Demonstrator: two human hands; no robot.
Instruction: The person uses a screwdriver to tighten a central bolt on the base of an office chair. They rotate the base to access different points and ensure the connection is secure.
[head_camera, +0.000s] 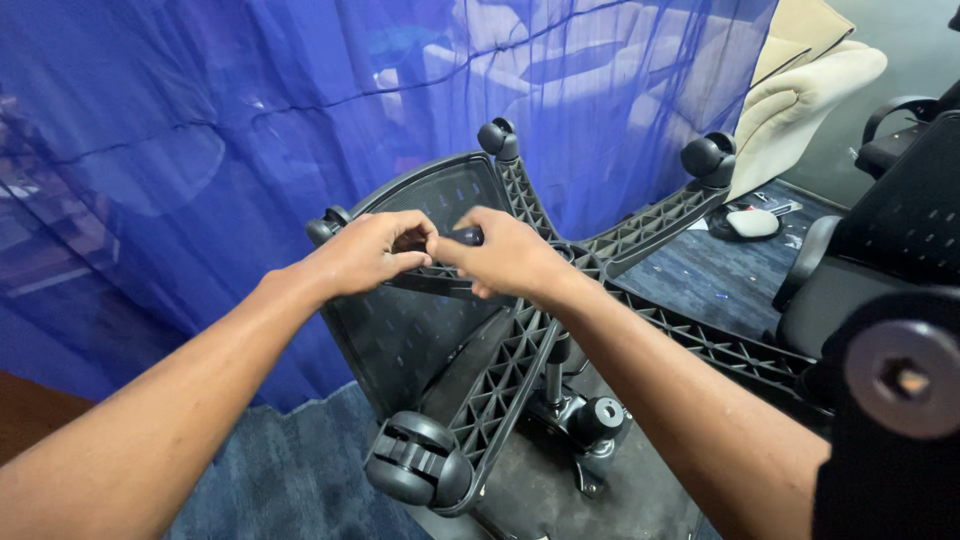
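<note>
A blue sheer curtain (250, 120) is filling most of what I am seeing, hanging behind everything on the left and centre. In front of it an overturned office chair is lying with its black five-armed star base (560, 300) pointing up at me, ribbed arms spreading outward, the mesh backrest (410, 330) sitting beneath the hands. To the right a second black chair (880, 260) is standing close, and a cream padded seat (800, 100) is leaning beyond it. No packages or labels are showing that I can make out; only a small pale object (752, 222) is lying on the dark carpet (300, 470). A large caster (418, 460) is sitting on the nearest arm. My left hand (365, 252) and right hand (505, 255) are meeting at the left arm's tip, both curled, fingers pinching a small dark caster (462, 237) between them, mostly hidden.
</note>
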